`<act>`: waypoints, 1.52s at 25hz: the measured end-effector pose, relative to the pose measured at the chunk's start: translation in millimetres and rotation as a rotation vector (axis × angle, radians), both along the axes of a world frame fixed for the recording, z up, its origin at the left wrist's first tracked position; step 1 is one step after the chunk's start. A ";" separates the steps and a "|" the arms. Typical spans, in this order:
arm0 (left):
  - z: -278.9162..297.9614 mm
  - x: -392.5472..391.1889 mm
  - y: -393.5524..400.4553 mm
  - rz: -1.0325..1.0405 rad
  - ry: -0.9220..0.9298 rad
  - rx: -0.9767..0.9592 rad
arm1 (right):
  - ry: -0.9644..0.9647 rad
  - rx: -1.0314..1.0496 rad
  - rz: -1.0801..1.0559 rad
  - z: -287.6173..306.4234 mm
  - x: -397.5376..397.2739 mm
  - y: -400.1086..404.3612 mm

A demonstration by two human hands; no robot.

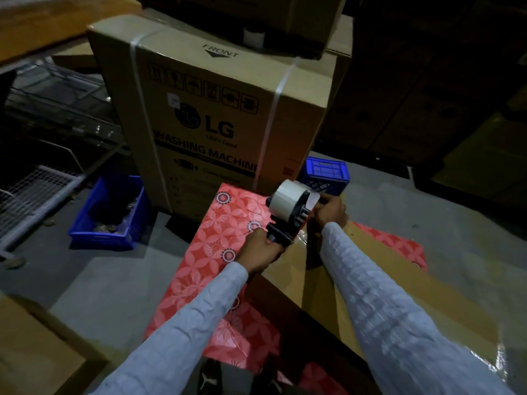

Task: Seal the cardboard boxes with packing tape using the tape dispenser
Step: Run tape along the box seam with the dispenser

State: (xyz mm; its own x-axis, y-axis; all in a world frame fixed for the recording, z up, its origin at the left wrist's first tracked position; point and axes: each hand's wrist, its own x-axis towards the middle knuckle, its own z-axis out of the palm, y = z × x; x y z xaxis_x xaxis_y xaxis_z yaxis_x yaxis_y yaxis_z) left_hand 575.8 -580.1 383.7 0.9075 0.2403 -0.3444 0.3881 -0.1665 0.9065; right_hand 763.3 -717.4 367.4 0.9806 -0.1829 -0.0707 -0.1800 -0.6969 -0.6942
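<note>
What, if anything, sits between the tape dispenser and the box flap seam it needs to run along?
Nothing visible does. The left hand grips the black tape dispenser with its white roll right over the brown cardboard box, while the right hand pinches the tape end. The seam toward the person looks bare.

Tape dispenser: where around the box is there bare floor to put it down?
Bare concrete floor lies left of the red floral box, bordered by the blue bin and a cardboard box at lower left. More floor lies right of the box, below the blue crate. It is crowded ahead, where the LG carton stands close behind both hands.
</note>
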 end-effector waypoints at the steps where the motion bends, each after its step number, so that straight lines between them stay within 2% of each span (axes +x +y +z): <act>1: -2.8 -3.6 2.3 -0.013 -0.009 0.021 | 0.001 -0.005 -0.011 -0.1 -1.0 2.0; 12: -26.1 -78.5 9.4 -0.003 -0.033 0.160 | -0.068 -0.008 0.016 -13.1 3.7 -0.3; 17: -32.5 -80.0 13.3 0.015 0.007 0.173 | -0.047 0.044 0.105 -9.1 -3.0 -4.4; 20: -34.0 -77.1 15.9 0.033 0.031 0.191 | -0.145 0.004 0.232 -14.0 -17.4 -11.3; 24: -32.0 -77.7 16.5 0.022 0.038 0.179 | -0.241 0.057 0.344 -33.0 -58.7 -13.9; 28: -24.7 -77.4 17.3 0.006 0.049 0.155 | -0.182 0.251 0.300 -44.4 -108.7 1.8; 32: -16.2 -80.3 19.9 -0.016 0.057 0.100 | -0.140 -0.036 0.319 -53.9 -136.4 2.0; 38: -30.6 -77.5 21.2 0.007 0.046 0.078 | -0.044 -0.101 0.281 -45.2 -134.4 3.2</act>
